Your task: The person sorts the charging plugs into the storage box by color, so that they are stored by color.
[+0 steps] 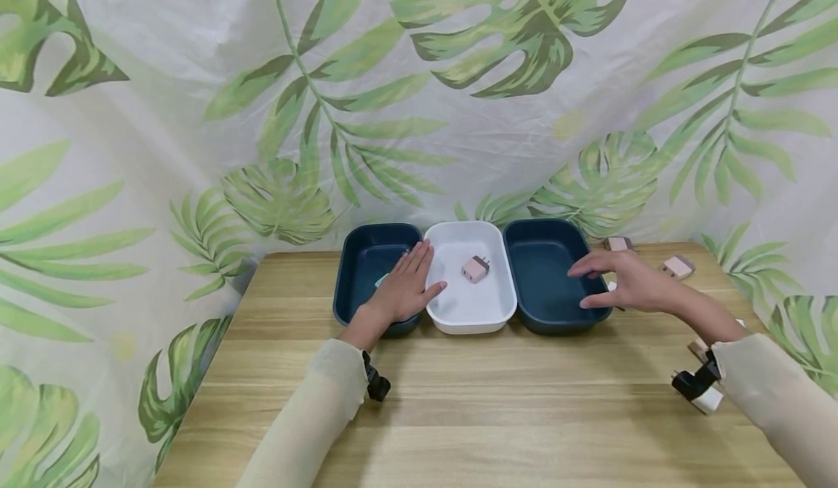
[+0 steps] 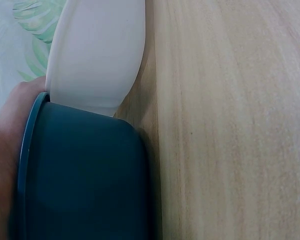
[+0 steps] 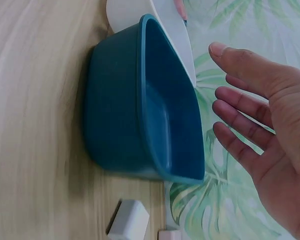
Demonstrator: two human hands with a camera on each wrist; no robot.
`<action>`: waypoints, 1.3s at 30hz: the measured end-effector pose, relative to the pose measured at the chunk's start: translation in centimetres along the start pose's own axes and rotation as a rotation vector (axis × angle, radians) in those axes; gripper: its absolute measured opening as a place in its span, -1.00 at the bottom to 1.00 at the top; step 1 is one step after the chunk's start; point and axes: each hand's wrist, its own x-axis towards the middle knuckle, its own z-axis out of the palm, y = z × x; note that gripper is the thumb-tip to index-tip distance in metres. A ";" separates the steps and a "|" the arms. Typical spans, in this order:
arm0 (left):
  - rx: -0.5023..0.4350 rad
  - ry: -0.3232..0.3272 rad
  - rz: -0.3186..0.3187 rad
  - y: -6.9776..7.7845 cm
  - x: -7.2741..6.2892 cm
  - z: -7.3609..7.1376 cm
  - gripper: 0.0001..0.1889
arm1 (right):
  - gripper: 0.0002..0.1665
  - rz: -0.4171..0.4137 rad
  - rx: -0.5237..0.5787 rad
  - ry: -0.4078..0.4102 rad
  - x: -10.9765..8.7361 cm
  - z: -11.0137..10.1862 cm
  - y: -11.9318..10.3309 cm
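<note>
Three bins stand side by side at the back of the table: a dark blue bin (image 1: 347,295) on the left, a white bin (image 1: 471,326) in the middle, and another dark blue bin (image 1: 546,273) on the right. My left hand (image 1: 404,288) lies with extended fingers over the left bin's right side, by the white bin's rim. A small light-blue item (image 1: 381,280) shows partly beside it. Inside the white bin is a pink and grey plug charger (image 1: 476,269). My right hand (image 1: 618,278) hovers at the right bin's right rim, thumb and fingers spread apart, holding nothing.
To the right on the wooden table (image 1: 524,415) lie several chargers, among them a pink one (image 1: 678,267), another pink one (image 1: 617,244) at the back edge, and a white one (image 1: 708,401) under the right wrist. A leaf-patterned cloth (image 1: 497,146) hangs behind the table.
</note>
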 end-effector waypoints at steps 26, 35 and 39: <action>0.008 0.030 0.022 -0.1 -0.7 -0.4 -0.09 | -0.45 0.042 -0.077 0.088 -6.7 -1.7 1.6; -0.008 0.017 0.016 -0.3 -0.1 0.1 -0.09 | -0.45 0.100 -0.094 0.112 -9.1 -2.0 2.4; -0.002 0.004 0.010 -0.3 0.0 0.2 -0.08 | -0.45 0.141 -0.113 0.121 -10.1 -2.2 2.8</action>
